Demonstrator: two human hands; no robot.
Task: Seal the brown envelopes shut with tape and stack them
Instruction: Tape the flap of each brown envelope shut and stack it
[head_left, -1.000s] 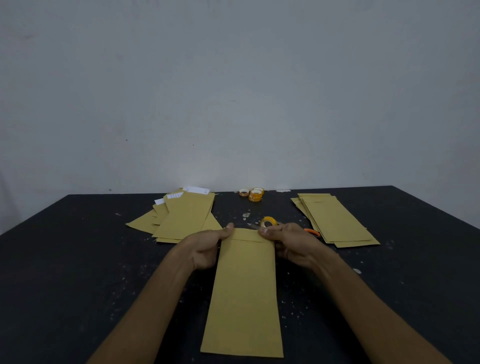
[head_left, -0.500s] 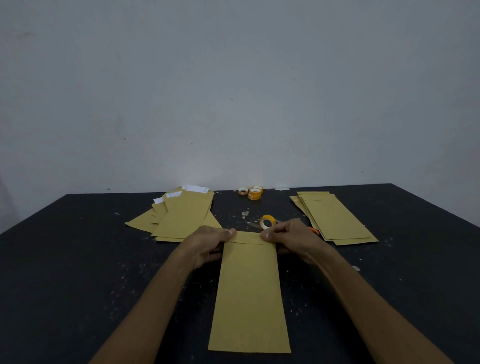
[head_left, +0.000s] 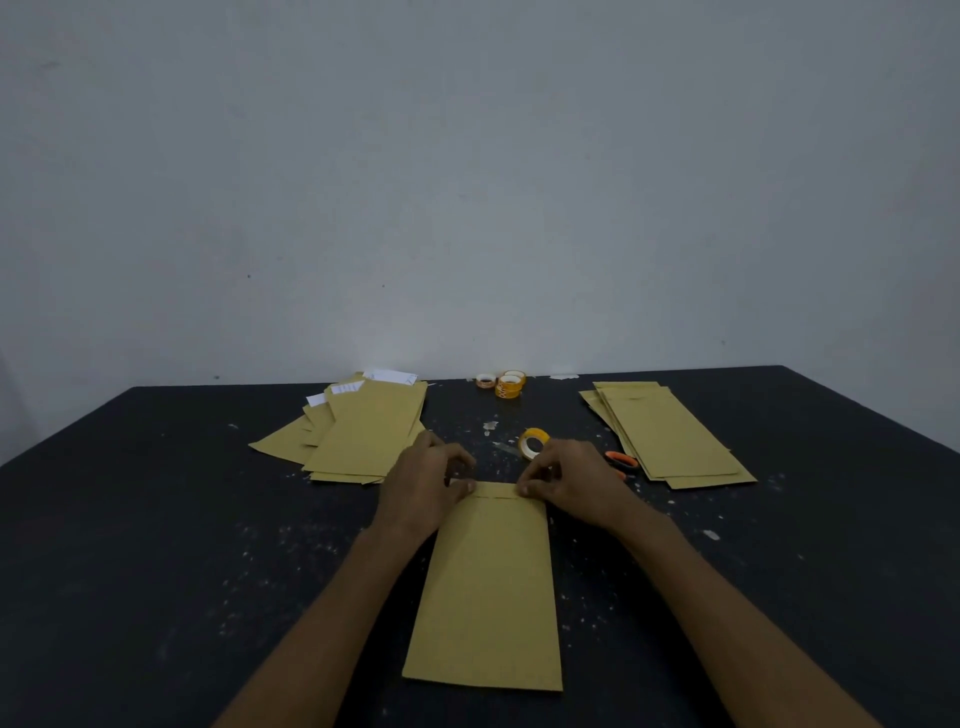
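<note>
So both hands are up at the far end of one brown envelope (head_left: 488, 587) that's lying flat and lengthwise right in front of the person. The left hand (head_left: 423, 486) has its fingers curled in, with the thumb tip pinned on the top left corner. The right hand (head_left: 569, 480) does the same on the top right corner, fingers bunched and the tips pinching down on the edge. Between them you can see the flap (head_left: 493, 489) folded over, with a thin crease line running across. I can't tell if any tape is on it. Just beyond the right hand a yellow tape roll (head_left: 532, 443) stands on its edge, and beside that the orange handle of some scissors (head_left: 621, 460) pokes out from behind the hand. Off to the left is a loose pile (head_left: 369, 431) of envelopes, fanned out messily, with white slips (head_left: 389, 375) sticking out of the far ends. There's print on them but it's way too small to read. To the right is a neat stack (head_left: 670, 434), well apart from the hands. At the back, near the wall (head_left: 467, 182), sit spare tape rolls (head_left: 509, 385) with orange marking on the cores, which I can't read either. It's all on a black table (head_left: 156, 519) speckled with white bits.
</note>
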